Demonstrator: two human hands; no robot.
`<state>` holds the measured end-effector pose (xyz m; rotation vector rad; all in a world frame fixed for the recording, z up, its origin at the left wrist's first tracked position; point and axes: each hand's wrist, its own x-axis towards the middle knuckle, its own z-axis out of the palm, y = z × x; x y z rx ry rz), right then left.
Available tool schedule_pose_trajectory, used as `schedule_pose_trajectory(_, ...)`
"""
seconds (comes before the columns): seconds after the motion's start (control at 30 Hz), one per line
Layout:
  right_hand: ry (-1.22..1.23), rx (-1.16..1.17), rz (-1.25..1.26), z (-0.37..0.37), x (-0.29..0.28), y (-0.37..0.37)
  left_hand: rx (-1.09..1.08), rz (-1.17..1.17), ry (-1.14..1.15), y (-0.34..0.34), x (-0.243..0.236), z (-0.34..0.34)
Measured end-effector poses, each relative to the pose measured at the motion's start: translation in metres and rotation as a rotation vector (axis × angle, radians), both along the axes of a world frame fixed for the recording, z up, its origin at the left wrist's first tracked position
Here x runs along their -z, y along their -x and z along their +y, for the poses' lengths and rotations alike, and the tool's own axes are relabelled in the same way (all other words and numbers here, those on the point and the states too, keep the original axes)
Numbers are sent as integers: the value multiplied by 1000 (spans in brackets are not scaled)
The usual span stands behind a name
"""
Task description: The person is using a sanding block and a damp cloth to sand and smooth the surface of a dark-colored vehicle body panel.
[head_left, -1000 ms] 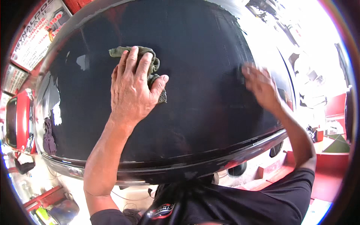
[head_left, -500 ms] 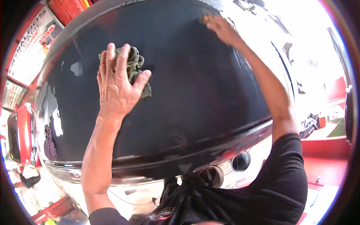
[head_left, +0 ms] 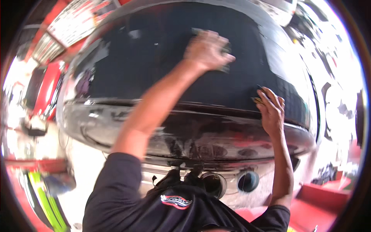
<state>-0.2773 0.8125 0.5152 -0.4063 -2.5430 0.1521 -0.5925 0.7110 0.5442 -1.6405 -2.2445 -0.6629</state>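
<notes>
Patchy bodywork and a red car show a car workshop

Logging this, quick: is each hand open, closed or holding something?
Left hand: open, blurred, over a greenish cloth on the dark car panel.
Right hand: closed on a small dark-and-yellow item, kind unclear.

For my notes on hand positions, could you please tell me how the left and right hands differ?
The left hand looks blurred; the right hand looks sharper. The left hand partly covers a greenish cloth; the right hand holds a small yellowish thing. The left hand reaches farther across the dark panel than the right hand. Both are bare.
</notes>
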Motion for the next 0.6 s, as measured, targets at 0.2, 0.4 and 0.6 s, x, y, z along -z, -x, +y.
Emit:
schedule_pose_trajectory(0.2,48,-11,34,2,18,13,-22,-23,-5,-55,33,-7)
schedule_pose_trajectory(0.4,19,27,40,11,23,9,-451,46,-43,70,33,-177)
schedule_pose_trajectory(0.6,-128,16,65,8,29,25,-778,1,-49,180,55,-384)
